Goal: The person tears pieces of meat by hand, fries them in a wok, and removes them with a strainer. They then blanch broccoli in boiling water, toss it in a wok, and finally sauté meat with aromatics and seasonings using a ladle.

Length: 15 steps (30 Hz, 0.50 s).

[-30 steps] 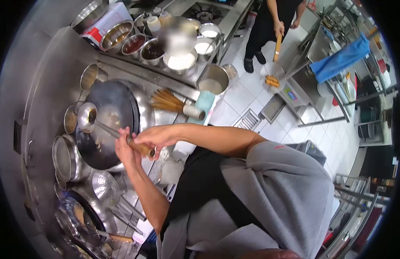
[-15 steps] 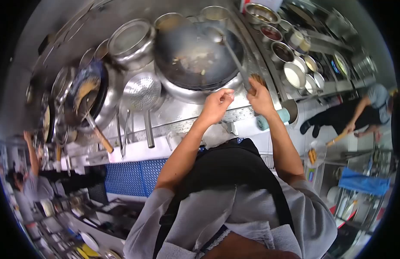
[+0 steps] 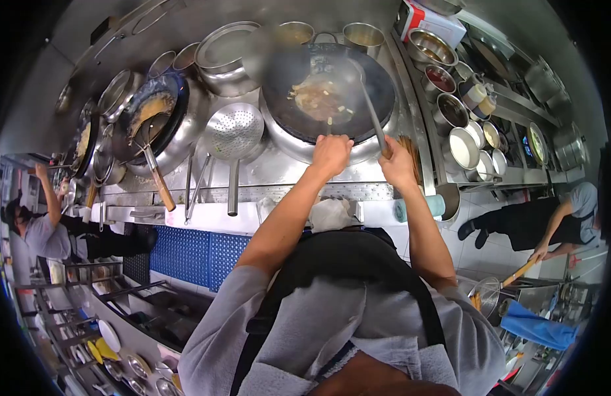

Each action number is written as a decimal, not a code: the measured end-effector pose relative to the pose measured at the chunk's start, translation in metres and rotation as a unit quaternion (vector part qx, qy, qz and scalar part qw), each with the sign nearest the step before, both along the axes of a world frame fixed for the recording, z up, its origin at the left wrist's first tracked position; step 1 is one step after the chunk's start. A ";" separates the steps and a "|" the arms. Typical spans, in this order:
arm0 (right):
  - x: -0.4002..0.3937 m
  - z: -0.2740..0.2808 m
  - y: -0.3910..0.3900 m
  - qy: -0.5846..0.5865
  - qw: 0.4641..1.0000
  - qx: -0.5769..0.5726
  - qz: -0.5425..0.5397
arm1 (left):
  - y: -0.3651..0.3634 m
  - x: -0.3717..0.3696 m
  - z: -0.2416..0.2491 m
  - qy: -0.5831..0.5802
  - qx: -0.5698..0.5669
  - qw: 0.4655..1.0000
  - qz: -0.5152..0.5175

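A dark wok (image 3: 378, 86) stands on a steel burner ring, with pale food pieces (image 3: 315, 99) in cloudy liquid and some steam above. My left hand (image 3: 333, 153) is closed in a fist at the wok's near rim, its knuckles upward; the part it grips is hidden under the fingers. In my right hand (image 3: 398, 163) is the handle of a long metal ladle (image 3: 370, 105), held at the wok's right side. The ladle's head reaches into the far right of the wok and is blurred by steam.
Left of the wok, a perforated strainer (image 3: 234, 129) rests on the steel counter. Another wok (image 3: 180, 109) holds a wood-handled strainer. Sauce and seasoning pots (image 3: 462, 146) line the right. Co-workers appear at left (image 3: 44, 231) and right (image 3: 576, 211), the latter holding a wire skimmer (image 3: 487, 297).
My left hand has gone from loosely pinched fingers short of the wok to a fist at its near rim. The ladle's head has moved right inside the wok. The view has shifted.
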State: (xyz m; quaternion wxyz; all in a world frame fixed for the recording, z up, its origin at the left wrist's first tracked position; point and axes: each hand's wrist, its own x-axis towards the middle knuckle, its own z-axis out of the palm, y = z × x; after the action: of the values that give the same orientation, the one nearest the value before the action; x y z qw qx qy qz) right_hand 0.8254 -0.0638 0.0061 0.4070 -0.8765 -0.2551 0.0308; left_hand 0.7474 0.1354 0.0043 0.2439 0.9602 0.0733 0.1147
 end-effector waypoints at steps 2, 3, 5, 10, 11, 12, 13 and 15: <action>0.002 0.010 0.012 0.063 0.998 -0.026 0.004 | 0.002 0.000 0.003 0.001 -0.004 1.000 -0.006; 0.003 0.009 0.016 0.070 0.997 -0.034 0.026 | 0.002 0.000 0.004 0.003 -0.006 1.000 -0.010; -0.006 0.025 0.017 0.257 0.962 0.069 0.059 | 0.000 0.001 0.007 0.006 -0.003 1.000 0.003; -0.019 0.055 -0.020 0.223 0.972 0.049 0.045 | -0.007 -0.028 0.034 -0.038 -0.005 0.999 0.023; -0.023 0.056 -0.026 0.135 0.990 -0.009 0.036 | -0.008 -0.029 0.025 -0.040 -0.003 0.999 0.030; -0.024 0.059 -0.028 0.037 0.997 -0.062 0.028 | -0.007 -0.025 0.020 -0.049 0.004 0.998 0.034; -0.028 0.062 -0.029 -0.027 0.995 -0.089 0.019 | -0.009 -0.024 0.021 -0.038 0.006 0.999 0.035; -0.032 0.057 -0.033 0.073 0.995 -0.056 0.023 | -0.017 -0.033 0.024 -0.049 0.003 0.998 0.029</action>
State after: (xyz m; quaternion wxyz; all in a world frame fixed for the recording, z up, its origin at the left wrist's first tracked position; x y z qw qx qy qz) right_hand 0.7933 -0.0964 0.0630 0.3744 -0.8870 -0.2429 0.1187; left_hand 0.7148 0.1189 0.0284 0.2413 0.9515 0.0883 0.1690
